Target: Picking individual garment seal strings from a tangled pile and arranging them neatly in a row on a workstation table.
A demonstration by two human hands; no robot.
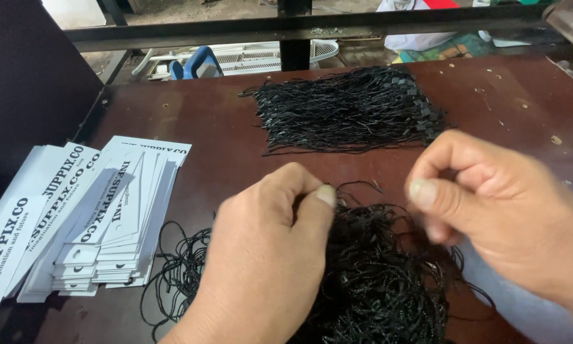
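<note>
Left hand (267, 255) pinching thin black cords in tangled heap (375, 280). Right hand (490, 204) pinched too, contents unclear. Stacked white card tags (108, 216) lying left.

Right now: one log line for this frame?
left hand: pinching black cords | right hand: pinching same cords | white tags: left | table

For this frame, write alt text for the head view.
Two bare hands pinch black strings over a tangled pile of black cords: left hand, right hand. A tidier cord bundle lies behind on the brown table, white card tags stacked left.
</note>
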